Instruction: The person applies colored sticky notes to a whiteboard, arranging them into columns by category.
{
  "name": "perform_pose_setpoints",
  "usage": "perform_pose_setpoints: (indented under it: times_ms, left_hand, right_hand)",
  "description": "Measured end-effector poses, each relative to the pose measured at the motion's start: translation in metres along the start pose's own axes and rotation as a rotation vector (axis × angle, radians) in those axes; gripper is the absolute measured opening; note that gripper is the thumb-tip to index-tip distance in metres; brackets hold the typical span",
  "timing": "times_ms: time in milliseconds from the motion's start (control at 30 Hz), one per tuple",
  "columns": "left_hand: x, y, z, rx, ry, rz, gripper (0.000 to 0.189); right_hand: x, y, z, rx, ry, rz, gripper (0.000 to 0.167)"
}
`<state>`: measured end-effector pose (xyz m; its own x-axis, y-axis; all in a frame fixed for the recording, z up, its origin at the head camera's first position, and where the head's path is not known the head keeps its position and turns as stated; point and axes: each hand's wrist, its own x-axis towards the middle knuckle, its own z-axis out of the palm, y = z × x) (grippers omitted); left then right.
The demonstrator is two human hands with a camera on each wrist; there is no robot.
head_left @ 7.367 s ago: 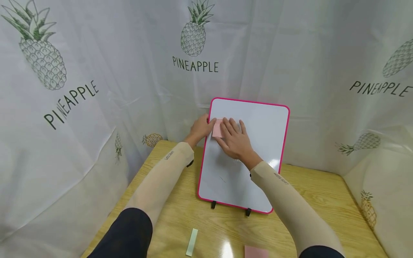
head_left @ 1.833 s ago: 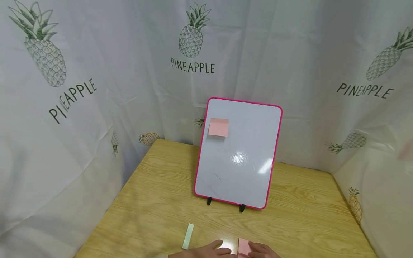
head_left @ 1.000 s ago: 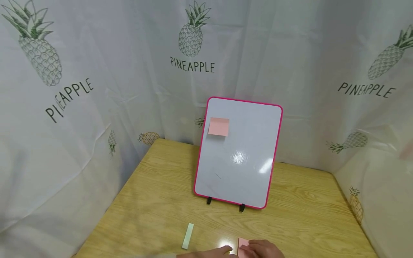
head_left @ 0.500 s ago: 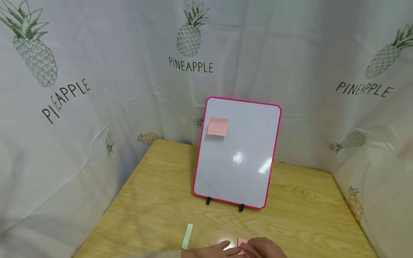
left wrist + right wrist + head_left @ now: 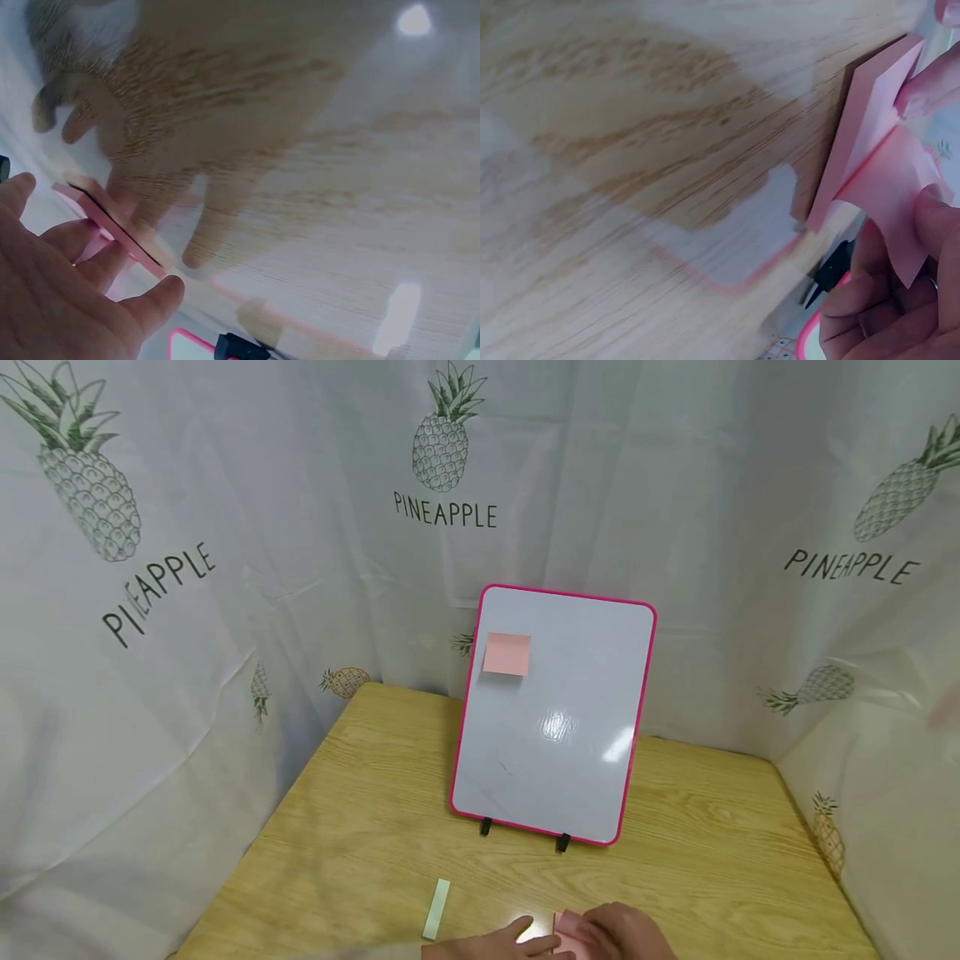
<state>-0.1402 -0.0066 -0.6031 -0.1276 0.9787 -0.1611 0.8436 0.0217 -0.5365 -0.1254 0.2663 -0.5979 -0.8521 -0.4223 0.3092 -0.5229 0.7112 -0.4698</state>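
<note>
At the bottom of the head view lies a pink sticky note pad point(image 5: 859, 124) on the table. My right hand point(image 5: 900, 315) pinches the top sheet point(image 5: 892, 191) between thumb and fingers; the sheet curls up from the pad, one edge still joined to it. From the other side, my left hand point(image 5: 64, 292) rests fingertips on the pad, its fingers spread and mostly straight. Part of each hand falls below the head view. One pink sticky note point(image 5: 507, 654) hangs at the upper left of the whiteboard point(image 5: 577, 693).
The pink-rimmed whiteboard leans upright on black feet point(image 5: 562, 842) toward the back of the wooden table point(image 5: 360, 802). Left of the hands lies a pale green strip point(image 5: 436, 910). A white pineapple-print curtain point(image 5: 315, 527) surrounds the table's back and sides.
Both hands have left the whiteboard, where the right pressed a sticky note, and come down to the pad. Over the last second the right hand has lifted the top sheet further.
</note>
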Motion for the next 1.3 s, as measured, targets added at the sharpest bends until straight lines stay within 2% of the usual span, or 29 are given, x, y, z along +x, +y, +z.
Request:
perform_pose_setpoints:
  times_ms: [133, 167, 333, 467, 633, 767, 933, 1000, 1067, 1167, 1300]
  left_hand:
    - [-0.001, 0.000, 0.001, -0.014, 0.008, 0.002, 0.067]
    - [-0.003, -0.003, -0.006, -0.005, 0.002, 0.004, 0.067]
    - [-0.007, -0.002, -0.012, 0.056, 0.015, -0.009, 0.064]
    - [-0.006, -0.001, -0.009, 0.078, 0.015, -0.001, 0.064]
    - [-0.003, 0.002, 0.001, 0.057, 0.025, 0.023, 0.065]
    - [0.002, 0.009, 0.016, 0.081, 0.036, 0.011, 0.063]
    - [0.012, 0.024, 0.050, 0.040, 0.058, -0.020, 0.064]
    - [0.013, 0.028, 0.056, 0.044, 0.077, -0.038, 0.064]
    - [0.013, 0.028, 0.056, 0.038, 0.093, -0.054, 0.063]
    - [0.010, 0.025, 0.048, 0.026, 0.107, -0.061, 0.061]
    - [0.004, 0.016, 0.027, 0.056, 0.096, -0.040, 0.058]
  right_hand:
    - [0.002, 0.002, -0.002, 0.010, -0.013, 0.005, 0.008]
    - [0.002, 0.003, -0.002, 0.019, -0.013, 0.003, 0.007]
    - [0.004, 0.009, -0.006, 0.136, -0.087, 0.041, 0.008]
    - [0.008, 0.013, -0.009, 0.199, -0.122, 0.028, 0.012]
    - [0.013, 0.016, -0.012, 0.230, -0.172, 0.042, 0.016]
    - [0.013, 0.018, -0.011, 0.181, -0.129, -0.016, 0.015]
    - [0.015, 0.022, -0.005, 0.080, 0.012, -0.146, 0.015]
    - [0.016, 0.024, -0.003, 0.050, 0.063, -0.184, 0.017]
    - [0.018, 0.026, -0.002, 0.029, 0.096, -0.208, 0.018]
    - [0.020, 0.027, -0.001, 0.021, 0.116, -0.221, 0.018]
    - [0.021, 0.027, -0.002, 0.015, 0.113, -0.208, 0.017]
